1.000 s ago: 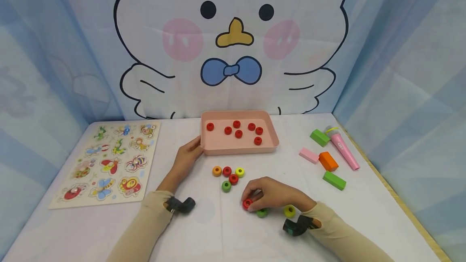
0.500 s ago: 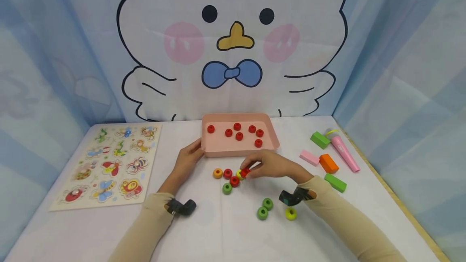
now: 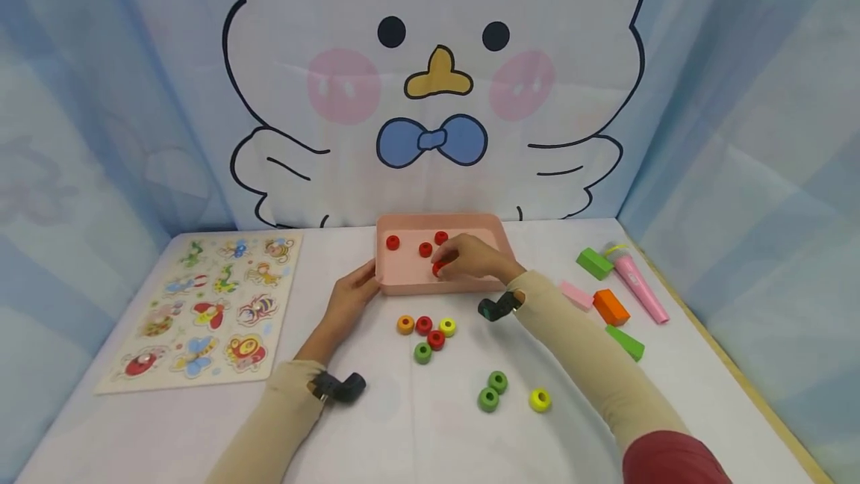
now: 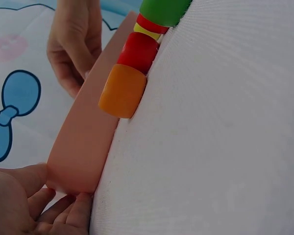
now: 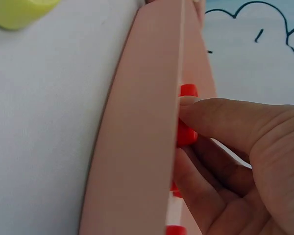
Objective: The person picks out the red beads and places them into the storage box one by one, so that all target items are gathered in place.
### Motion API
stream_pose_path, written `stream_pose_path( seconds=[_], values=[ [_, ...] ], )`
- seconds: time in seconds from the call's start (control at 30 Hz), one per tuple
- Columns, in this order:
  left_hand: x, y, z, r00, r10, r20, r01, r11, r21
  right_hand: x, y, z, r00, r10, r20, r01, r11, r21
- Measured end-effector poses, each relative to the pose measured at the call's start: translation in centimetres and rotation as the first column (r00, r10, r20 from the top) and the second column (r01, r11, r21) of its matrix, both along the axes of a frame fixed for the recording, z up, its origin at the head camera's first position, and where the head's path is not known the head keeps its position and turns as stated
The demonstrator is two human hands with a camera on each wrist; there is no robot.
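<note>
A shallow pink tray (image 3: 406, 275) lies at the back of the table with several red beads in it, such as one red bead (image 3: 393, 243) near its left wall. My left hand (image 3: 351, 301) holds the tray's left front corner, thumb at the rim and fingers curled against the outer side in the left wrist view. Inside the tray, my right hand (image 3: 472, 256) pinches a red bead (image 5: 187, 134) between thumb and fingers, low behind the front wall. That hand hides some of the beads on the tray's right side.
Before the tray sit orange (image 3: 405, 325), red, yellow and green beads in a cluster. Two green beads (image 3: 488, 399) and a yellow bead (image 3: 540, 399) lie nearer. An insect puzzle board (image 3: 201, 312) is at left; coloured blocks (image 3: 611, 308) and a pink toy microphone (image 3: 640, 286) at right.
My right hand has picked up a red bead from beside the green beads near the front and carried it forward into the tray. My left hand stays at the tray's corner.
</note>
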State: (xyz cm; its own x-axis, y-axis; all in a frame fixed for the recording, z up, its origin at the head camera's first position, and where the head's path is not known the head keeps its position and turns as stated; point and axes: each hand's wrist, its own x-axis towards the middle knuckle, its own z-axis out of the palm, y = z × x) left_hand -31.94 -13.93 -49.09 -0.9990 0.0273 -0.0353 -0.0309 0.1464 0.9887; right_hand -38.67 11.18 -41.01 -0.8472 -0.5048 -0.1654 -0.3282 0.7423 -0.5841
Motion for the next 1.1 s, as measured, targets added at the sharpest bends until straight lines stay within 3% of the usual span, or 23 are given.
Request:
stream_pose_path(
  seconds=[0.17, 0.4, 0.87, 1.1],
  values=[
    [-0.2, 0.4, 0.1, 0.999, -0.009, -0.032, 0.01, 1.0, 0.011, -1.0, 0.2, -1.1, 0.999, -0.044, 0.022, 0.043, 0.999, 0.029],
    [-0.2, 0.5, 0.3, 1.0, 0.005, -0.031, -0.005, 1.0, 0.0, -1.6, 0.3, -1.5, 0.998, -0.037, 0.041, 0.036, 0.999, 0.018],
    [0.0, 0.2, 0.1, 0.999, -0.017, -0.033, 0.019, 0.997, 0.079, -1.7, 0.5, -2.3, 0.999, -0.034, 0.038, 0.035, 0.999, -0.01],
    [-0.1, -0.1, -0.2, 0.999, -0.025, -0.048, 0.03, 0.995, 0.094, -1.0, 0.8, -1.8, 0.999, -0.05, 0.002, 0.05, 0.999, -0.02]
  ],
)
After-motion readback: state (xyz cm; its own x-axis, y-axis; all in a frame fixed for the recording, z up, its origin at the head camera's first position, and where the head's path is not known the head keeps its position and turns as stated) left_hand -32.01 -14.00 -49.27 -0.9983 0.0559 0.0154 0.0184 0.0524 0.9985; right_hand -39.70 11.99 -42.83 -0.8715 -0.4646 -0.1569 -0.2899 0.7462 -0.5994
